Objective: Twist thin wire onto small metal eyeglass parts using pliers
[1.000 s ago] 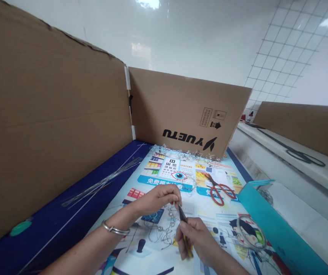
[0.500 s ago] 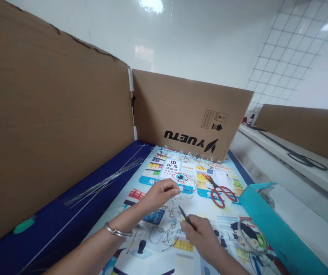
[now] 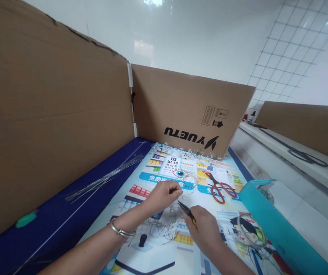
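Observation:
Thin wire, its short end sticking out below the fingertips, is pinched in my left hand [image 3: 168,194], which is closed above the printed sheet. My right hand [image 3: 202,227] is wrapped round a pair of pliers [image 3: 187,211] with dark pointed jaws. The jaw tips point up and left, a little below the left fingertips and close to the wire end. Beneath both hands lies a loose tangle of thin wires [image 3: 166,229] with small clear beads. Red-handled scissors [image 3: 219,188] lie with parted blades beyond my right hand.
Cardboard panels [image 3: 189,107] stand at the back and left. Straight wires [image 3: 103,180] lie on the blue cloth at left. A teal box [image 3: 278,225] and a wire coil [image 3: 251,231] are at right. Small wire pieces [image 3: 192,153] line the sheet's back edge.
My right hand has turned the pliers, so more of their jaws shows, closer under the left fingertips. My left hand has shifted slightly right, still pinching. The view has tilted slightly.

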### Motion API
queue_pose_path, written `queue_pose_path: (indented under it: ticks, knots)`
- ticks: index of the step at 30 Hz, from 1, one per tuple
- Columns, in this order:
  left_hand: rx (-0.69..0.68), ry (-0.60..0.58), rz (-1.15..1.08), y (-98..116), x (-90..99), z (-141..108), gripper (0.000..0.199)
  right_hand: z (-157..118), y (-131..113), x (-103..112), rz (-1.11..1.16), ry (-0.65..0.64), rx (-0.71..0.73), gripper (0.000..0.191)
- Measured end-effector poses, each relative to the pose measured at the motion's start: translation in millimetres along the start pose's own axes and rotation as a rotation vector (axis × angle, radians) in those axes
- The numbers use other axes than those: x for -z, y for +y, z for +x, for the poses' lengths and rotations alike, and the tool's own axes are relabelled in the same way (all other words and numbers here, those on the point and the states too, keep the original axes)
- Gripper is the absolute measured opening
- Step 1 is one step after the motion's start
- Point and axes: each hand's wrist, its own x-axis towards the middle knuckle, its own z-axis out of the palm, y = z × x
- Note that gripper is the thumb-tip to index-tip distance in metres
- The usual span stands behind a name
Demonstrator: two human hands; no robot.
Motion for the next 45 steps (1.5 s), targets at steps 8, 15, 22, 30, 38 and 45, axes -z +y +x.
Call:
queue_pose_path:
  ticks: [8,15,22,30,38,45]
  knots:
    - [-0.005,-0.059,-0.103,-5,-3.1,2,0.018,0,2,-3,0.046,-0.008,0.006,0.025]
    - [0.001,-0.086,-0.158,-9,-5.0,2,0.018,-1,3,-6,0.108,0.014,0.006,0.025]
    - [-0.026,-0.092,-0.139,-5,0.0,2,0.016,0,5,-2,0.681,-0.017,-0.19,0.033]
    - [-0.072,-0.1,-0.166,1,8.7,0,0.016,-1,-2,-2,1.328,-0.462,-0.284,0.045]
    - [-0.13,-0.147,-0.162,8,12.8,-3,0.018,-2,1,-2,1.474,-0.54,-0.312,0.045]
    - [-0.155,-0.182,-0.11,11,14.6,-4,0.018,-2,1,-2,1.476,-0.543,-0.31,0.044]
